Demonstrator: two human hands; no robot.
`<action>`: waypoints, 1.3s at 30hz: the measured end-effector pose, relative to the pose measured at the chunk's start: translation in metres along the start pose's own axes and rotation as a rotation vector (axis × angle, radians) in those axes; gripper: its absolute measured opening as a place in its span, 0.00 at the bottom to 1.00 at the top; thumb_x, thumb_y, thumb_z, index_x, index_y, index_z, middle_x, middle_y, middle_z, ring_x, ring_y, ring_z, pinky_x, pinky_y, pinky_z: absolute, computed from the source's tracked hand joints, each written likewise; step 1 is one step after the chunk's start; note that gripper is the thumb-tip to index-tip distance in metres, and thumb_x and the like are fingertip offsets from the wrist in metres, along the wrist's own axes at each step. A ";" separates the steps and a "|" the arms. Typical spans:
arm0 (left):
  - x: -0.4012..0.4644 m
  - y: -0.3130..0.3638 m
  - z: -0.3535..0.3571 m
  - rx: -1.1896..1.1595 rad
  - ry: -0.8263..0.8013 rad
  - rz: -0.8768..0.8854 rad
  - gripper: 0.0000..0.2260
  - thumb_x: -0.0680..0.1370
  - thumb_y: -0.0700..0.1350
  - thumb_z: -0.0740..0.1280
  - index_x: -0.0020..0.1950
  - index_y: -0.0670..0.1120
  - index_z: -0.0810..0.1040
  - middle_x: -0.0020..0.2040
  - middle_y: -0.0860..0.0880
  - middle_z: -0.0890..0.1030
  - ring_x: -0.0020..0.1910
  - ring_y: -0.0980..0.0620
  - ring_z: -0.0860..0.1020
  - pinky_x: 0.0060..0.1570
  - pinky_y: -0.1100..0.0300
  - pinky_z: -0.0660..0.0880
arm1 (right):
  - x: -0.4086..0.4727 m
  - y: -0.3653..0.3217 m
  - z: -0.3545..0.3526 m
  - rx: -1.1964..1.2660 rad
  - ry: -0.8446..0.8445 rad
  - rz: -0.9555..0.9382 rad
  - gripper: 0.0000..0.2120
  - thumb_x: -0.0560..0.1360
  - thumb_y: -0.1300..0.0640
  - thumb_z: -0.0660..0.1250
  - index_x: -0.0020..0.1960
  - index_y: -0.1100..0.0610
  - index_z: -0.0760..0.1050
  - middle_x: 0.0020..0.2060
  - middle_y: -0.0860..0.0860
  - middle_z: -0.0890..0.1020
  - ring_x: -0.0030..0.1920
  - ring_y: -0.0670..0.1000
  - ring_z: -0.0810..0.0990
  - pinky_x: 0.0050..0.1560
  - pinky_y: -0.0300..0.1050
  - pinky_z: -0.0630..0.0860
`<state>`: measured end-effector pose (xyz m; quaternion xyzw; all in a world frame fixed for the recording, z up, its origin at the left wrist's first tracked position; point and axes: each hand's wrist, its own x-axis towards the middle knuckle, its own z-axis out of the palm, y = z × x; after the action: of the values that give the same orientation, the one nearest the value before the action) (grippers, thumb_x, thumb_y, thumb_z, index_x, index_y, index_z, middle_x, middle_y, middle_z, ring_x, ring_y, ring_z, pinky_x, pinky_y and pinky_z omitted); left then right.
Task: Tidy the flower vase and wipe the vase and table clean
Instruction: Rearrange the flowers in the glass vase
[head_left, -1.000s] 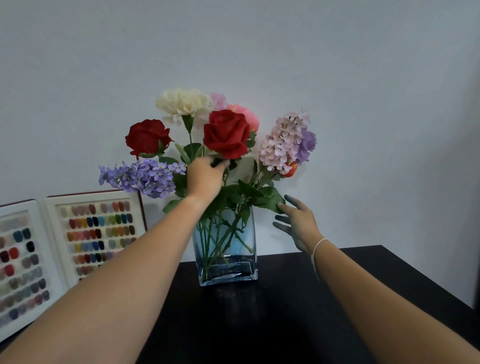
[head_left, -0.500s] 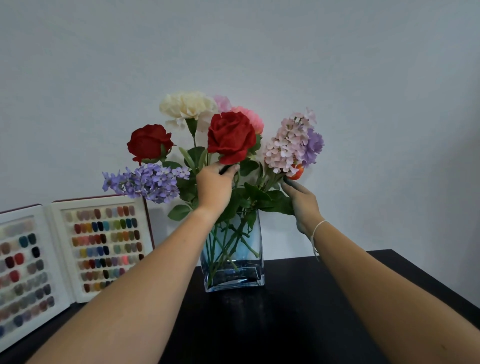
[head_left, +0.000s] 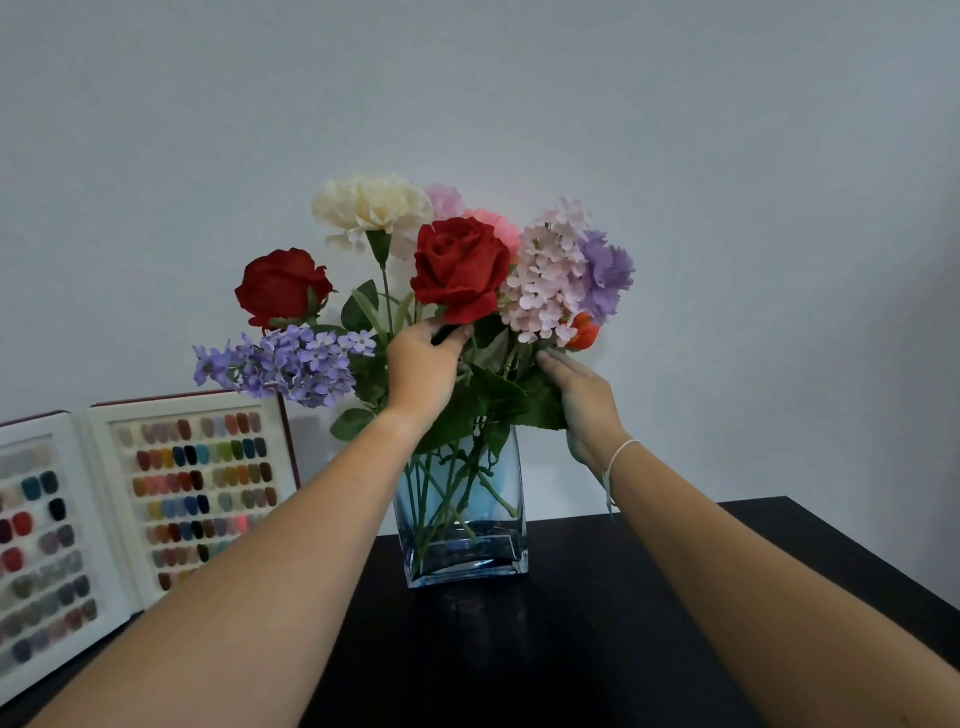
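A blue-tinted square glass vase stands on the black table against the wall, holding several artificial flowers. My left hand pinches the stem just under the central red rose. My right hand reaches in among the green leaves below the pale pink hydrangea, fingers curled around the stems there; its fingertips are hidden by leaves. A second red rose and a purple lilac spray lean out to the left.
Two white nail-colour sample boards lean against the wall at the left, on the table's edge. The wall sits close behind the vase. The table's right edge runs diagonally at the lower right.
My right hand has moved up from beside the vase into the leaves under the pink hydrangea. My left hand has kept its hold under the red rose. The view has come closer.
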<state>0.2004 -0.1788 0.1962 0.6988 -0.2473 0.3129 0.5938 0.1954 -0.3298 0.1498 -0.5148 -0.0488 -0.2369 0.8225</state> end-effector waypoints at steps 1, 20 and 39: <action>0.000 0.001 -0.001 0.001 0.013 0.005 0.04 0.75 0.43 0.66 0.43 0.51 0.78 0.39 0.54 0.80 0.32 0.64 0.78 0.34 0.72 0.74 | -0.002 0.001 0.000 -0.004 0.012 -0.017 0.05 0.72 0.61 0.68 0.46 0.54 0.80 0.46 0.56 0.82 0.45 0.52 0.82 0.52 0.48 0.78; -0.004 0.001 -0.002 0.057 0.012 -0.018 0.04 0.75 0.45 0.65 0.45 0.54 0.77 0.40 0.58 0.78 0.43 0.57 0.76 0.51 0.57 0.73 | -0.020 0.007 -0.014 -0.069 0.031 -0.078 0.06 0.72 0.60 0.67 0.44 0.50 0.79 0.46 0.55 0.82 0.49 0.54 0.80 0.52 0.47 0.77; -0.061 -0.005 -0.063 0.327 -0.308 0.130 0.18 0.74 0.46 0.65 0.65 0.51 0.73 0.61 0.56 0.74 0.63 0.57 0.71 0.58 0.74 0.64 | -0.066 -0.006 0.000 -0.859 -0.076 -0.647 0.14 0.71 0.54 0.69 0.56 0.54 0.77 0.53 0.52 0.81 0.55 0.52 0.76 0.59 0.54 0.71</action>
<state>0.1534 -0.1177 0.1544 0.8077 -0.3256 0.2760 0.4067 0.1342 -0.3094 0.1330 -0.7719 -0.1334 -0.4577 0.4206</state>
